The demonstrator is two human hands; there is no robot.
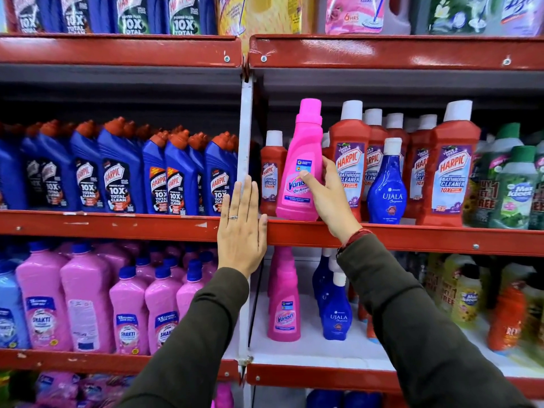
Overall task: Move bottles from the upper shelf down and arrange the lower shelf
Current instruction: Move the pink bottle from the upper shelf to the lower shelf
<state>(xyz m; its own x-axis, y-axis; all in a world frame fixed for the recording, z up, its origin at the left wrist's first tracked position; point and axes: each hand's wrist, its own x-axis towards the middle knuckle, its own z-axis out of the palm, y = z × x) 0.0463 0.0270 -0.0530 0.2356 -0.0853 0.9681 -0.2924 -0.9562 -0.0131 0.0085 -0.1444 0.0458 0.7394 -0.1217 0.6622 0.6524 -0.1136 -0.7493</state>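
A pink Vanish bottle (pixel 300 160) stands upright at the front of the upper red shelf (pixel 382 235), right of the white upright post. My right hand (pixel 326 195) grips its lower right side, thumb across the label. My left hand (pixel 241 228) lies flat with fingers apart against the post and shelf edge, holding nothing. A blue Ujala bottle (pixel 388 184) stands further right on the same shelf among red Harpic bathroom cleaner bottles (pixel 350 160). On the lower white shelf (pixel 318 351) stand another pink Vanish bottle (pixel 284 307) and blue Ujala bottles (pixel 337 310).
Blue Harpic bottles (pixel 117 172) fill the upper shelf left of the post (pixel 245 134). Pink Shakti bottles (pixel 88 301) crowd the lower left shelf. Green Max Kleen bottles (pixel 515 184) stand at the upper right; yellow and orange bottles (pixel 485 304) sit at the lower right.
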